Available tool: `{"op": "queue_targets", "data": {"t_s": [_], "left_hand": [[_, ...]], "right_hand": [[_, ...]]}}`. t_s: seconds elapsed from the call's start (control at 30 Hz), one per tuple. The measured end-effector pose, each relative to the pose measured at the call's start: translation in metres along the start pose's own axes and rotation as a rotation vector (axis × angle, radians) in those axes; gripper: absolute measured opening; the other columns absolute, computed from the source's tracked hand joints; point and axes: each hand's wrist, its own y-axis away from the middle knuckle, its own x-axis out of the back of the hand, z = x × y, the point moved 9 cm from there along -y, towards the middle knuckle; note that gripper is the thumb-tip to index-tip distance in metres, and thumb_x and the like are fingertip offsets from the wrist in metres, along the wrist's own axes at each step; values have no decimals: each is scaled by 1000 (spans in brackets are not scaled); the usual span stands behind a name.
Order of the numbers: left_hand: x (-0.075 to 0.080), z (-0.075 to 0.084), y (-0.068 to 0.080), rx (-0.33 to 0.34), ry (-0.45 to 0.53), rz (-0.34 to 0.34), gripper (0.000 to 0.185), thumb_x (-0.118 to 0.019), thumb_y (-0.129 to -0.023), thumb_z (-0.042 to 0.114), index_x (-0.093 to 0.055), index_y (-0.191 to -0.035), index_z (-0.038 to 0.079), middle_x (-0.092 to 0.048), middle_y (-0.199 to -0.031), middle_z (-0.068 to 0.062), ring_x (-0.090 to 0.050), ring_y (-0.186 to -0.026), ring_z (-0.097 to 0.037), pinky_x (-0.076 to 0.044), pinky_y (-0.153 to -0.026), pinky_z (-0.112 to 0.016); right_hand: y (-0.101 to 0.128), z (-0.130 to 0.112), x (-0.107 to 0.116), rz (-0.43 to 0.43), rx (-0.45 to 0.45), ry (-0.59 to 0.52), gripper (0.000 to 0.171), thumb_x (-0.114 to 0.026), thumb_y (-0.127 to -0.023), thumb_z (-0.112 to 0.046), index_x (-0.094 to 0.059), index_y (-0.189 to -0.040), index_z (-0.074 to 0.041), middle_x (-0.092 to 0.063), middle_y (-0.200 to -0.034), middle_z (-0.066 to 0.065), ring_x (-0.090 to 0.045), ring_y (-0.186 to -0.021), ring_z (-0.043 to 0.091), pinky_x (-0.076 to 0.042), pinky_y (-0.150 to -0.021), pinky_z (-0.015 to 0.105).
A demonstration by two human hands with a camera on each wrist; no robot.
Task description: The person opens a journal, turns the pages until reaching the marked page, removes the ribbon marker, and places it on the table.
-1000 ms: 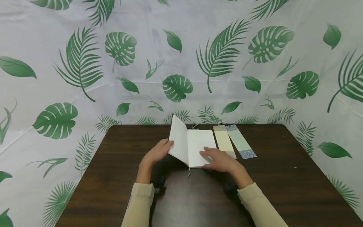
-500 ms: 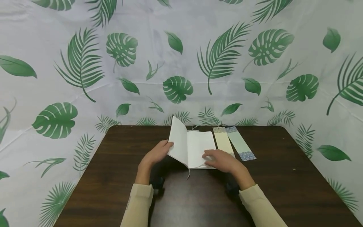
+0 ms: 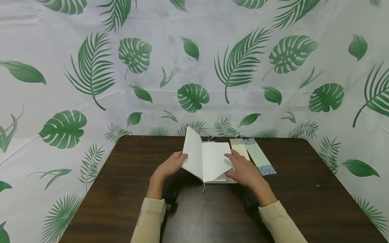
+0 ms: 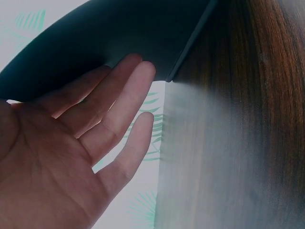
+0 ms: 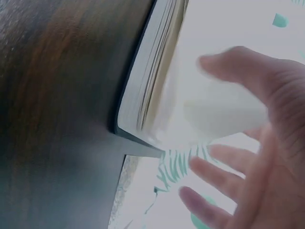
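An open notebook [image 3: 214,158] with white lined pages lies near the far side of the table. My left hand [image 3: 170,165] holds its raised left side, thumb on the white inside and fingers behind the dark cover [image 4: 128,38] in the left wrist view. A lifted page [image 5: 209,95] curves at its lower corner on the right side. My right hand [image 3: 244,168] pinches this page between thumb [image 5: 233,64] and index finger, the other fingers spread. A grey ribbon [image 3: 203,189] hangs out at the bottom of the spine.
Right of the notebook lie a cream bookmark [image 3: 239,147] and a pale green bookmark [image 3: 258,154] with a blue patterned end. Part of another tag [image 3: 209,141] shows behind the notebook. A leaf-print cloth [image 3: 194,67] hangs behind the dark wooden table [image 3: 127,202].
My right hand has gone from lying on the right page to its outer edge, lifting the page's lower corner. My left hand keeps its hold on the raised side.
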Motion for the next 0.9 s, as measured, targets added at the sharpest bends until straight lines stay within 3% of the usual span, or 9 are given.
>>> {"op": "queue_targets", "data": {"t_s": [0.13,0.2,0.27,0.37,0.47,0.7,0.9], "left_hand": [[-1,0,1,-4,0,-4,52,-37,-115,37,-60,-144,0,-69,-121,-13,-61,-120,-25,-42,-117,-57],[-1,1,2,-5,4,-7,52,-37,-115,37,-60,-144,0,-69,-120,-13,-61,-120,-25,-42,-117,-57],[0,0,2,-1,8,-7,52,-36,-115,36,-59,-145,1,-69,-120,-13,-61,-120,-25,-42,-118,-56],[0,0,3,4,13,0,52,-36,-115,36,-58,-146,1,-69,-120,-12,-61,-120,-25,-42,-118,-56],[0,-2,5,11,16,6,51,-37,-115,36,-58,-145,0,-68,-118,-13,-61,-118,-25,-43,-117,-57],[-2,-3,7,-3,16,6,51,-35,-116,37,-60,-145,3,-70,-126,-11,-63,-120,-25,-45,-116,-56],[-2,4,4,-27,24,3,67,-31,-115,58,-61,-149,8,-68,-138,-9,-58,-137,-27,-37,-123,-58]], "right_hand": [[-2,-1,9,130,-23,-30,98,-79,-95,-46,-29,-169,-7,-33,-172,26,-49,-147,51,-48,-107,70],[-3,-6,10,176,-26,-56,99,-78,-96,-48,-27,-169,-5,-44,-167,24,-57,-140,49,-52,-103,69],[-2,-17,7,193,-10,-76,89,-75,-99,-47,-35,-166,-6,-58,-156,22,-66,-130,45,-55,-97,66],[0,-37,-3,157,8,-81,70,-73,-102,-41,-49,-159,-8,-72,-140,17,-72,-119,41,-55,-95,64],[4,-55,-19,83,38,-64,62,-70,-103,-43,-57,-155,-12,-73,-140,13,-71,-123,37,-51,-102,65],[11,-76,-40,-24,121,-56,71,-75,-99,-48,-51,-161,-23,-73,-138,7,-69,-125,27,-47,-104,60],[14,-84,-46,-98,178,-74,80,-74,-100,-51,-39,-168,-28,-63,-155,2,-60,-141,30,-44,-110,63]]}}
